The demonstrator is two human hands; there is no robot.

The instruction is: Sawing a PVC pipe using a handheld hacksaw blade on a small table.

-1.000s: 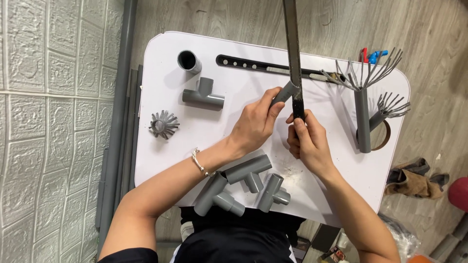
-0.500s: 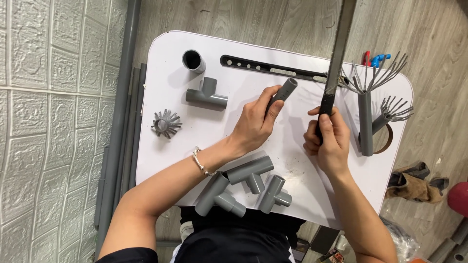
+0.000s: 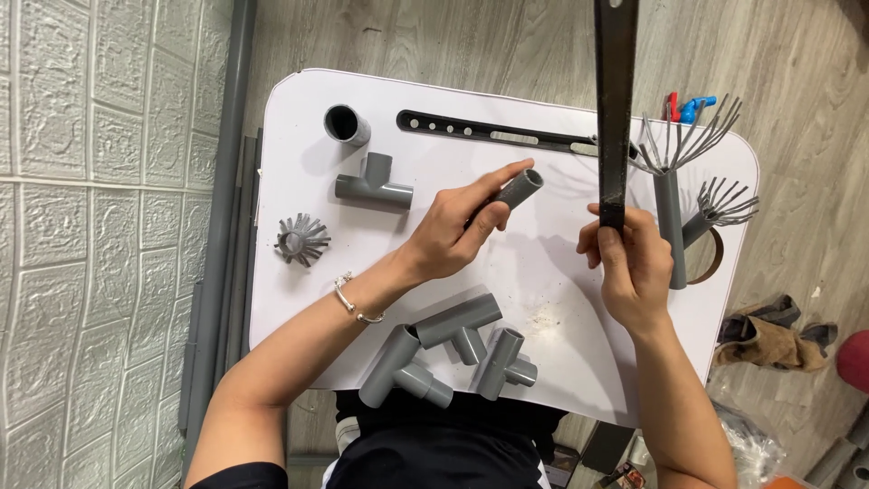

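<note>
My left hand (image 3: 462, 226) holds a short grey pipe piece (image 3: 518, 191) over the middle of the white table (image 3: 299, 136), its open end pointing up and right. My right hand (image 3: 625, 263) grips the lower end of a long dark metal bar (image 3: 615, 109) that rises nearly upright toward the camera. The two hands are apart, with bare table between them. A silver bracelet (image 3: 355, 299) sits on my left wrist.
A grey tee fitting (image 3: 373, 186), a short pipe stub (image 3: 347, 124) and a slotted black strip (image 3: 498, 131) lie at the back. A fanned pipe end (image 3: 300, 240) lies at the left. Several tee fittings (image 3: 453, 349) lie near me. Pipes with splayed ends (image 3: 674, 181) stand at the right.
The metal bar has swung from tilted to nearly upright in my right hand. My left hand with the pipe piece has drawn slightly away from it.
</note>
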